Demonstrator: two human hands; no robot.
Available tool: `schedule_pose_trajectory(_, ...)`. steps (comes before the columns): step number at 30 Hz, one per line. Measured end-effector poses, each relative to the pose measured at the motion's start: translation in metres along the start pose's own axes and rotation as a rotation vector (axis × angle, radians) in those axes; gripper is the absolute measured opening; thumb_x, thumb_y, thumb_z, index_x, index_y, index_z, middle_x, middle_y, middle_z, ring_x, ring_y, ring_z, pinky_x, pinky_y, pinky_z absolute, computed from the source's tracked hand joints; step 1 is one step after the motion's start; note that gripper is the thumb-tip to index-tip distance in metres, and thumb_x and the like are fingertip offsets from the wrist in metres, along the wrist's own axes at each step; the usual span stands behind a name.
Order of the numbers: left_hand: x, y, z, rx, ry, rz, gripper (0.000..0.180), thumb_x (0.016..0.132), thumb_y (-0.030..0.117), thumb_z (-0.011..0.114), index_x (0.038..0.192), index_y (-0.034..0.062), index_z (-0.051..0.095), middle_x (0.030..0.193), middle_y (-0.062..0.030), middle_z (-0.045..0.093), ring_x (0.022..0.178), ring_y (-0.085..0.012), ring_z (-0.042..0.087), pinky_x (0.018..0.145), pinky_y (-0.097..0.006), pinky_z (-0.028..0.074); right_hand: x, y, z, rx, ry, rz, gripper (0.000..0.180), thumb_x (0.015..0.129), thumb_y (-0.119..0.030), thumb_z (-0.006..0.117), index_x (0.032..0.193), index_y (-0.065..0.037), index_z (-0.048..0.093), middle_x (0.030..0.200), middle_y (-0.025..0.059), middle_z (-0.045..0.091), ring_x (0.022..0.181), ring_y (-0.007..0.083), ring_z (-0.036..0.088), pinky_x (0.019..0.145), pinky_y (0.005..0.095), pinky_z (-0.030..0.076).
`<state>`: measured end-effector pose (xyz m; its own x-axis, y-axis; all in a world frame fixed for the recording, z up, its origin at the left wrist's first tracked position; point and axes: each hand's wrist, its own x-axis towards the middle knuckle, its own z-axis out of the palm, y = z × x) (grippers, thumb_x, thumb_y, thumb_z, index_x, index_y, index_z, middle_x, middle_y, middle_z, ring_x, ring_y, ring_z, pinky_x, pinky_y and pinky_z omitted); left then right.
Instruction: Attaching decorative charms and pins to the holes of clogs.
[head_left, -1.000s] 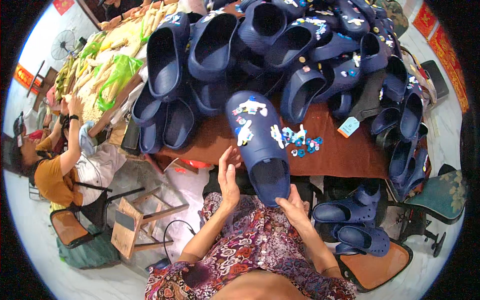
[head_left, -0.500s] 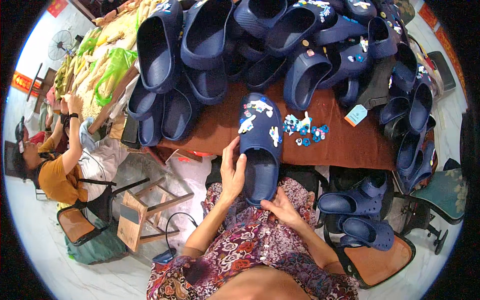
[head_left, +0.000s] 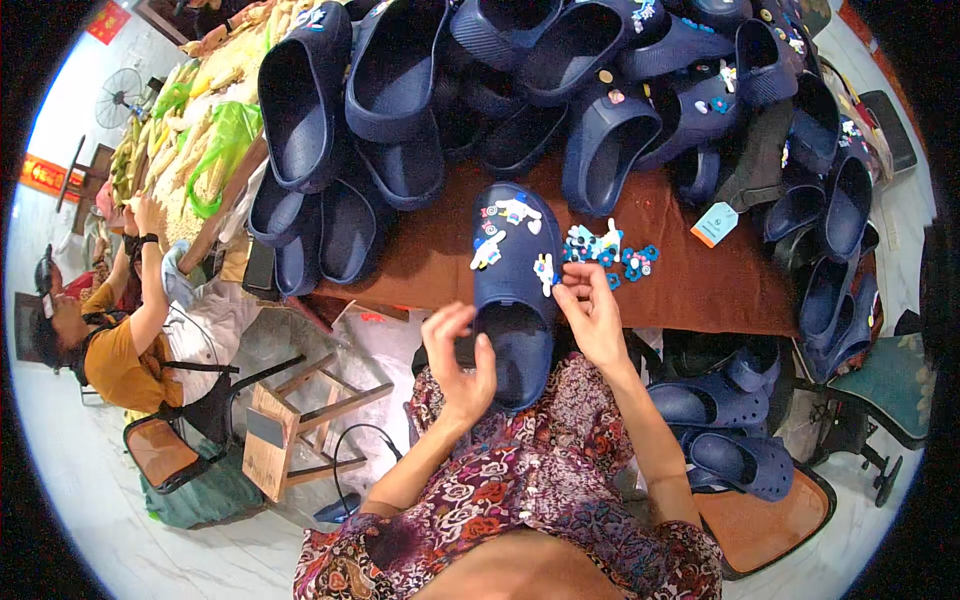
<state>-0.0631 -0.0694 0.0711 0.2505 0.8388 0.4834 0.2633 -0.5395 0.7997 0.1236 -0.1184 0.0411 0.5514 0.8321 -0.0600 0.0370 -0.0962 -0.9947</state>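
A navy clog [head_left: 518,330] lies with its toe on the brown cloth and its heel over the front edge, near my lap. White character charms [head_left: 518,210] and small red ones decorate its upper. My left hand [head_left: 462,365] is beside the clog's left side, fingers loosely bent and thumb apart, holding nothing. At the clog's right edge, my right hand [head_left: 592,318] has thumb and forefinger drawn together beside a white charm [head_left: 545,272]; what is between the tips is too small to make out. Loose blue and white charms [head_left: 608,247] lie just beyond these fingers.
More navy clogs [head_left: 400,75] are heaped along the back of the brown cloth [head_left: 690,290]. A tag [head_left: 715,225] lies at right. Other clogs [head_left: 735,460] rest on an orange-seated chair [head_left: 770,520]. A wooden stool [head_left: 300,430] and a seated person [head_left: 130,345] are at left.
My right hand has left the clog's heel and moved up to its right edge near the charms. My left hand has come off the clog's left side, fingers loosened.
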Motion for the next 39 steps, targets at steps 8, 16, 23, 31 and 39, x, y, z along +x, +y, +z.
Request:
schedule_pose_trajectory(8, -0.025, 0.004, 0.035, -0.702, -0.304, -0.586, 0.044, 0.094, 0.004, 0.058, 0.135, -0.0048, 0.044, 0.129, -0.0126, 0.053, 0.116, -0.0181, 0.053, 0.1, -0.031, 0.042, 0.02, 0.005, 0.015, -0.31, 0.082, -0.105, 0.041, 0.087, -0.024, 0.075, 0.115, -0.002, 0.053, 0.095, 0.0054, 0.056, 0.075, 0.0101, 0.053, 0.063, 0.0233, 0.046)
schedule_pose_trajectory(16, 0.025, 0.007, 0.061, -0.89, -0.114, -1.058, 0.026, 0.093, 0.022, 0.065, 0.11, 0.0031, 0.063, 0.104, -0.0012, 0.065, 0.09, -0.0099, 0.06, 0.085, -0.03, 0.046, 0.018, -0.021, 0.017, -0.447, 0.014, -0.175, 0.036, 0.09, -0.023, 0.068, 0.114, 0.0, 0.055, 0.099, 0.0157, 0.056, 0.085, 0.0298, 0.06, 0.073, 0.04, 0.05)
schedule_pose_trajectory(23, 0.024, -0.007, 0.056, -0.888, -0.133, -1.091, 0.03, 0.086, 0.013, 0.07, 0.113, 0.0022, 0.06, 0.105, -0.0017, 0.065, 0.09, -0.011, 0.061, 0.082, -0.03, 0.047, 0.017, -0.028, 0.017, -0.753, -0.002, -0.447, 0.031, 0.091, -0.011, 0.063, 0.118, 0.001, 0.057, 0.098, 0.0174, 0.054, 0.089, 0.035, 0.06, 0.074, 0.0427, 0.051)
schedule_pose_trajectory(31, 0.025, -0.004, 0.056, -0.896, -0.138, -1.097, 0.037, 0.085, 0.007, 0.068, 0.12, 0.002, 0.057, 0.112, -0.0047, 0.065, 0.1, -0.0166, 0.063, 0.092, -0.033, 0.048, 0.02, -0.02, 0.013, -0.725, 0.063, -0.436, 0.024, 0.093, -0.006, 0.057, 0.115, 0.001, 0.062, 0.096, 0.0161, 0.06, 0.084, 0.0353, 0.063, 0.072, 0.0418, 0.051)
schedule_pose_trajectory(39, 0.018, -0.011, 0.055, -1.007, -0.157, -1.103, 0.057, 0.087, 0.01, 0.072, 0.135, -0.0006, 0.044, 0.125, -0.0082, 0.056, 0.112, -0.0167, 0.056, 0.1, -0.032, 0.043, 0.036, -0.005, -0.036, -0.545, 0.218, -0.259, 0.025, 0.101, -0.008, 0.044, 0.111, 0.0, 0.064, 0.098, 0.0149, 0.062, 0.09, 0.0281, 0.062, 0.08, 0.035, 0.048)
